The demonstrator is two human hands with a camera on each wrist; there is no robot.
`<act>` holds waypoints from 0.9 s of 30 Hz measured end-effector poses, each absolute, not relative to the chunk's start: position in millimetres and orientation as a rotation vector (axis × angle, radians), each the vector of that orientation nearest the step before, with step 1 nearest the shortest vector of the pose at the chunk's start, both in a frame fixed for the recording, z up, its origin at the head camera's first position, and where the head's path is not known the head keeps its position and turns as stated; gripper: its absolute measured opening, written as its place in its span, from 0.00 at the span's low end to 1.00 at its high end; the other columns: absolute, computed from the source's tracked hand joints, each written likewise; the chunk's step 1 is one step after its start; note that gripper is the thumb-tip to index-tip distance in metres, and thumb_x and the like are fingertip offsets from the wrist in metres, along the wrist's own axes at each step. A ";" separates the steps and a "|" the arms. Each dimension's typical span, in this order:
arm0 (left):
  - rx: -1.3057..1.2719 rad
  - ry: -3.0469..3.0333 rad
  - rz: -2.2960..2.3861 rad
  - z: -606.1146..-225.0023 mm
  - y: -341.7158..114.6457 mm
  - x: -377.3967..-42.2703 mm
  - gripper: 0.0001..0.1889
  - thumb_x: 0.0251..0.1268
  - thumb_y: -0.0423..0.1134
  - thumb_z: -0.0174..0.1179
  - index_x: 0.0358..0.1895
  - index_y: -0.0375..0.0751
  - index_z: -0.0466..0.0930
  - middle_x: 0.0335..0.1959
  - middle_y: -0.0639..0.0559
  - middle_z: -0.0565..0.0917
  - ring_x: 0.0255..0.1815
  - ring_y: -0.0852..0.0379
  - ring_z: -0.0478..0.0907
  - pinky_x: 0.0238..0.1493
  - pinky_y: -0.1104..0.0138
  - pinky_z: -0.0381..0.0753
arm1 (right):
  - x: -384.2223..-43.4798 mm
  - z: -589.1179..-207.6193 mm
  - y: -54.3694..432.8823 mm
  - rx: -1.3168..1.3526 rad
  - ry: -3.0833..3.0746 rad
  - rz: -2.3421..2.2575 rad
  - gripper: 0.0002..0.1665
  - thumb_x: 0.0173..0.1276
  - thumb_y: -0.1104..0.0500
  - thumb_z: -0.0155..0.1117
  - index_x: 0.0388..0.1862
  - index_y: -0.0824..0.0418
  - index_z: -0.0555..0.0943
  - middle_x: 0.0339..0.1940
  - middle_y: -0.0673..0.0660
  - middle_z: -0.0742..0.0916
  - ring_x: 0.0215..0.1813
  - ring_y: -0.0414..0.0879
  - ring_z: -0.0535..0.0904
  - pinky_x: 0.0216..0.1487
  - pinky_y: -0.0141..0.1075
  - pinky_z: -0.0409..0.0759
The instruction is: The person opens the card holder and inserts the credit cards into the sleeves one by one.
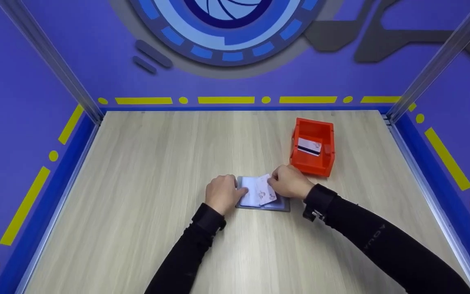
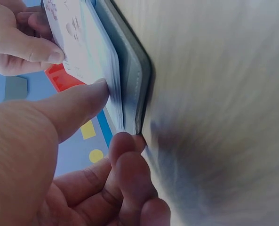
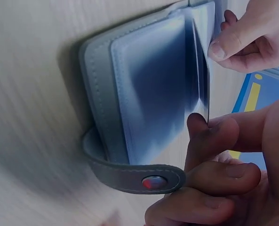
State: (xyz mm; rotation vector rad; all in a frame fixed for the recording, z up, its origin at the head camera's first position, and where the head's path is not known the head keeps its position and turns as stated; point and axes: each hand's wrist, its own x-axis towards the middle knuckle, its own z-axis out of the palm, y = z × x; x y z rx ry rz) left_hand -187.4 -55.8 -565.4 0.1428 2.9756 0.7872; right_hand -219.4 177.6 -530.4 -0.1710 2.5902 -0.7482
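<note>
A grey card holder [image 1: 250, 195] lies spread on the table, its clear sleeves showing. At its left edge is my left hand [image 1: 222, 192]; the left wrist view has the thumb on the stacked sleeves [image 2: 112, 70] and curled fingers at the cover's edge. My right hand [image 1: 291, 182] pinches a white card [image 1: 266, 191] with small printed figures between thumb and forefinger. The card is tilted over the middle of the holder. In the right wrist view a strap [image 3: 125, 176] with a metal snap sticks out from the cover, beside the right fingers.
Beyond my right hand stands a red bin [image 1: 328, 141] with a white, black-striped card [image 1: 309, 146] inside. The wood-grain table [image 1: 157, 163] is enclosed by blue panels [image 1: 227, 87] at the back and both sides.
</note>
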 end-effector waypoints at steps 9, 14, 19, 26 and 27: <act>0.152 2.980 0.783 -564.8 -55.7 -186.8 0.21 0.67 0.56 0.78 0.31 0.42 0.86 0.28 0.52 0.86 0.27 0.56 0.76 0.30 0.60 0.74 | -217.4 -526.9 171.1 -0.181 2.578 -0.724 0.18 0.83 0.51 0.63 0.49 0.62 0.92 0.33 0.54 0.86 0.40 0.50 0.82 0.42 0.38 0.77; 0.157 2.985 0.788 -564.6 -56.2 -187.0 0.20 0.67 0.56 0.77 0.32 0.42 0.87 0.29 0.51 0.87 0.27 0.56 0.77 0.31 0.60 0.76 | -218.3 -524.1 171.1 -0.171 2.545 -0.711 0.16 0.81 0.52 0.65 0.51 0.61 0.92 0.40 0.56 0.89 0.44 0.50 0.83 0.46 0.39 0.80; 0.155 2.990 0.798 -564.7 -56.6 -186.7 0.21 0.67 0.55 0.78 0.29 0.42 0.85 0.27 0.53 0.85 0.26 0.56 0.75 0.29 0.61 0.72 | -219.4 -526.4 171.9 -0.189 2.582 -0.673 0.16 0.81 0.53 0.63 0.48 0.62 0.92 0.39 0.56 0.89 0.43 0.50 0.83 0.44 0.39 0.79; 0.150 2.985 0.797 -565.0 -56.0 -186.8 0.21 0.66 0.56 0.78 0.27 0.44 0.83 0.25 0.54 0.83 0.25 0.57 0.74 0.28 0.62 0.69 | -218.6 -529.6 170.3 -0.149 2.610 -0.670 0.16 0.81 0.54 0.60 0.44 0.62 0.90 0.32 0.54 0.84 0.38 0.50 0.81 0.37 0.38 0.75; 0.150 2.984 0.796 -564.9 -55.9 -186.9 0.21 0.67 0.56 0.77 0.28 0.44 0.84 0.25 0.54 0.83 0.26 0.56 0.75 0.28 0.62 0.69 | -218.3 -529.3 169.8 -0.140 2.614 -0.673 0.16 0.81 0.54 0.60 0.44 0.62 0.89 0.31 0.54 0.84 0.38 0.50 0.81 0.38 0.38 0.75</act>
